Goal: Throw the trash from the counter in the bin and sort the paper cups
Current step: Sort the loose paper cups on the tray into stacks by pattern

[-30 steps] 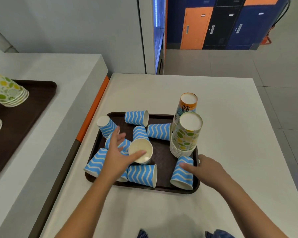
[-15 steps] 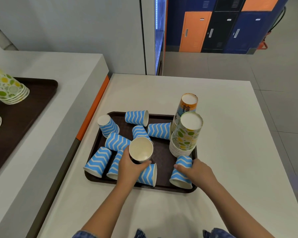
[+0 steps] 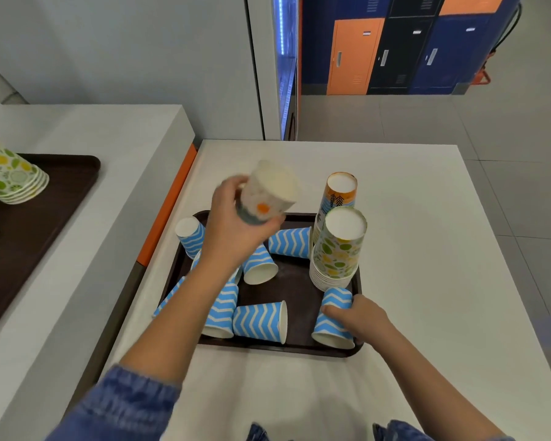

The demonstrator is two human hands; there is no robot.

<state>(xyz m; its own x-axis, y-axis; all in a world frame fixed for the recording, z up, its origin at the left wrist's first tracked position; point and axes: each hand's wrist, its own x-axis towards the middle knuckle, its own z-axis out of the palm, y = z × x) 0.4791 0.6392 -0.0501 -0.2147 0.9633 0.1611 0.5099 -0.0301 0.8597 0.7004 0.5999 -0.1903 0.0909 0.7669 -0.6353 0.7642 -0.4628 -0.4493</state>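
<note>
Paper cup [image 3: 269, 194] in left hand [image 3: 233, 224] above tray [image 3: 295, 288], right hand [image 3: 360, 318] holding corner cup [image 3: 333, 323]

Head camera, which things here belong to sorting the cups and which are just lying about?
Job: left hand gripping lifted cup; right hand holding blue cup; loose blue cups; green stack; orange stack; tray.
Lying about: lockers; side tray.
</note>
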